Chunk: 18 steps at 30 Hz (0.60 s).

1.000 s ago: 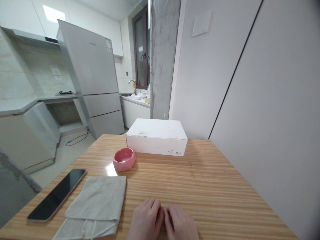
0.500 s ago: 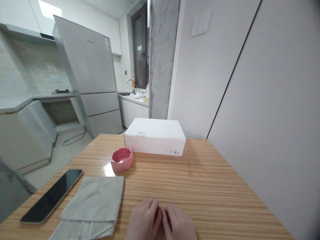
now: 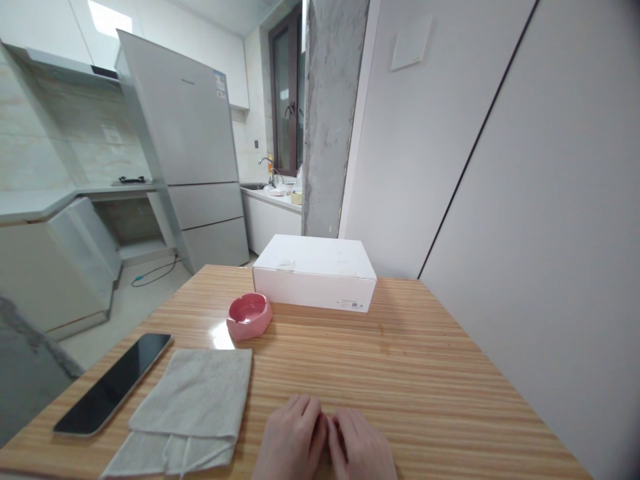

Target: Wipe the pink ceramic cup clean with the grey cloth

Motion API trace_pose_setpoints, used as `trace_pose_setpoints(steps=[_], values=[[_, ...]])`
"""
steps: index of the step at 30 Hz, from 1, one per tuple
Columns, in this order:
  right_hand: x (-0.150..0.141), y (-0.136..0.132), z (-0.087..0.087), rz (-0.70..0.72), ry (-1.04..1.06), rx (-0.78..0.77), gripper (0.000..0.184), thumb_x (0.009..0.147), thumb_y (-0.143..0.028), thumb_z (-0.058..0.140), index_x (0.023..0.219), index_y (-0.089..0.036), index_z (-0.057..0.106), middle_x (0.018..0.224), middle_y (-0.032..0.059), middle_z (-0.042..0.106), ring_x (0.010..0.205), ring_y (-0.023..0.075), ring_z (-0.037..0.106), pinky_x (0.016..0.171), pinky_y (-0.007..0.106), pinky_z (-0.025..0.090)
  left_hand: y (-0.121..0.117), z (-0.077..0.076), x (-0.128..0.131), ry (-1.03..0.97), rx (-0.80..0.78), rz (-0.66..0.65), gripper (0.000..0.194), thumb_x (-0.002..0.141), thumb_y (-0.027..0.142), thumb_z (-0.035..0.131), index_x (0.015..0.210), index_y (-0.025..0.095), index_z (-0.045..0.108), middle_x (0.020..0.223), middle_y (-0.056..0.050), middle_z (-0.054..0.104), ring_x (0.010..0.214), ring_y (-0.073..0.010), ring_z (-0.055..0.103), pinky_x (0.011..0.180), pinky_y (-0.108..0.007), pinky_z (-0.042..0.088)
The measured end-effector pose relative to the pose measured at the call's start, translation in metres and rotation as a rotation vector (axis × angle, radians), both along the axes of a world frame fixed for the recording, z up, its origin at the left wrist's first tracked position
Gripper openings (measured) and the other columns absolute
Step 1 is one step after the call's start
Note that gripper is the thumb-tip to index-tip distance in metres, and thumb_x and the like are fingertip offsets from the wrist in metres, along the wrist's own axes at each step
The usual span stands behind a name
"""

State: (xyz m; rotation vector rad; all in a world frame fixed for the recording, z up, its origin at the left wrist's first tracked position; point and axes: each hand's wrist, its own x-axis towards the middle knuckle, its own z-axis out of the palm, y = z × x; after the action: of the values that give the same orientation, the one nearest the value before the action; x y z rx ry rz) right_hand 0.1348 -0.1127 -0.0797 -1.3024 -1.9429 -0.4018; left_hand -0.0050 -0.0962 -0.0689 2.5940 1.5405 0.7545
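Note:
At the near edge of the wooden table (image 3: 425, 380), my left hand (image 3: 293, 437) rests with its fingers curled and held together. Beside it lies my right hand (image 3: 361, 443), curled the same way, the fingertips of both nearly meeting. Nothing shows in either hand, though the palms are hidden. A folded grey-beige cloth (image 3: 195, 393) lies left of my left hand, apart from it. Farther left is a smartphone (image 3: 115, 387) with a dark screen. Beyond the cloth stands a pink ashtray (image 3: 250, 319), just in front of a closed white box (image 3: 313, 288).
A pale wall panel (image 3: 540, 200) runs along the table's right side. Behind the table rises a bare concrete pillar (image 3: 333, 120). At the back left are a tall fridge (image 3: 185, 127), a counter with a sink (image 3: 255, 187), and a cable (image 3: 155, 272) on the floor.
The whole view has shifted slightly, so the things on the table appear a little farther right. My hands keep the same pose, and nothing on the table has been moved.

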Motion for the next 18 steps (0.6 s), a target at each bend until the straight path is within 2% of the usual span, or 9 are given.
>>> trace_pose_setpoints(steps=[4, 7, 8, 10, 11, 13, 15, 16, 18], values=[[0.000, 0.000, 0.000, 0.005, 0.003, -0.006, 0.043, 0.100, -0.030, 0.022, 0.067, -0.023, 0.050, 0.056, -0.0010, 0.058, 0.049, 0.0118, 0.059, 0.050, 0.021, 0.040, -0.004, 0.011, 0.000, -0.090, -0.085, -0.020, 0.017, 0.082, 0.010, 0.045, 0.070, 0.020, 0.054, 0.070, -0.002, 0.062, 0.064, -0.0165, 0.060, 0.055, -0.025, 0.041], [0.000, 0.000, 0.000, -0.006, 0.001, -0.010, 0.043, 0.100, -0.030, 0.022, 0.068, -0.023, 0.049, 0.056, -0.0006, 0.058, 0.048, 0.0119, 0.059, 0.049, 0.021, 0.040, 0.004, 0.041, -0.019, -0.335, -0.221, -0.074, 0.017, 0.087, 0.020, 0.046, 0.073, 0.021, 0.056, 0.074, -0.002, 0.062, 0.069, -0.0144, 0.060, 0.062, -0.023, 0.046], [0.000, 0.000, 0.000, -0.008, 0.001, -0.013, 0.043, 0.100, -0.030, 0.022, 0.068, -0.023, 0.049, 0.056, -0.0005, 0.058, 0.049, 0.0120, 0.059, 0.048, 0.021, 0.039, 0.012, 0.052, -0.030, -0.417, -0.228, -0.091, 0.015, 0.088, 0.025, 0.047, 0.078, 0.021, 0.058, 0.080, -0.002, 0.063, 0.078, -0.0153, 0.061, 0.070, -0.025, 0.048], [0.000, -0.001, 0.002, -0.009, 0.000, -0.022, 0.043, 0.100, -0.030, 0.021, 0.069, -0.023, 0.049, 0.057, -0.0003, 0.059, 0.049, 0.0125, 0.059, 0.049, 0.022, 0.040, 0.038, 0.071, -0.059, -0.499, -0.086, -0.045, 0.014, 0.085, 0.031, 0.053, 0.092, 0.022, 0.061, 0.100, -0.005, 0.063, 0.099, -0.0198, 0.059, 0.088, -0.032, 0.046], [0.000, -0.002, 0.002, -0.008, 0.000, -0.029, 0.042, 0.100, -0.031, 0.021, 0.069, -0.023, 0.050, 0.057, -0.0002, 0.059, 0.050, 0.0128, 0.060, 0.049, 0.022, 0.040, 0.055, 0.076, -0.074, -0.498, -0.003, 0.015, 0.021, 0.082, 0.035, 0.057, 0.099, 0.023, 0.060, 0.111, -0.006, 0.060, 0.109, -0.0221, 0.055, 0.096, -0.036, 0.042], [0.000, -0.002, 0.004, -0.006, 0.001, -0.038, 0.042, 0.100, -0.031, 0.021, 0.071, -0.023, 0.050, 0.058, -0.0002, 0.060, 0.051, 0.0132, 0.060, 0.050, 0.023, 0.040, 0.091, 0.076, -0.103, -0.475, 0.078, 0.185, 0.053, 0.072, 0.042, 0.067, 0.119, 0.022, 0.053, 0.126, -0.009, 0.050, 0.122, -0.0276, 0.045, 0.104, -0.042, 0.036], [0.000, -0.003, 0.004, -0.007, 0.009, -0.040, 0.042, 0.100, -0.030, 0.020, 0.071, -0.023, 0.050, 0.059, -0.0004, 0.060, 0.051, 0.0133, 0.060, 0.050, 0.023, 0.040, 0.122, 0.063, -0.127, -0.442, -0.005, 0.304, 0.087, 0.060, 0.048, 0.074, 0.133, 0.017, 0.038, 0.134, -0.014, 0.041, 0.129, -0.0340, 0.036, 0.105, -0.049, 0.032], [0.000, -0.003, 0.004, -0.008, 0.013, -0.038, 0.042, 0.100, -0.030, 0.020, 0.071, -0.023, 0.050, 0.059, -0.0005, 0.060, 0.051, 0.0132, 0.060, 0.050, 0.023, 0.040, 0.134, 0.055, -0.135, -0.424, -0.060, 0.314, 0.098, 0.057, 0.050, 0.075, 0.136, 0.013, 0.032, 0.136, -0.017, 0.039, 0.130, -0.0356, 0.034, 0.105, -0.050, 0.032], [0.000, -0.002, 0.002, -0.009, 0.013, -0.034, 0.041, 0.100, -0.030, 0.021, 0.071, -0.023, 0.050, 0.059, -0.0005, 0.060, 0.051, 0.0132, 0.060, 0.050, 0.023, 0.040, 0.148, 0.041, -0.146, -0.419, -0.131, 0.314, 0.104, 0.053, 0.052, 0.076, 0.135, 0.008, 0.030, 0.132, -0.020, 0.042, 0.127, -0.0367, 0.038, 0.102, -0.050, 0.034]])
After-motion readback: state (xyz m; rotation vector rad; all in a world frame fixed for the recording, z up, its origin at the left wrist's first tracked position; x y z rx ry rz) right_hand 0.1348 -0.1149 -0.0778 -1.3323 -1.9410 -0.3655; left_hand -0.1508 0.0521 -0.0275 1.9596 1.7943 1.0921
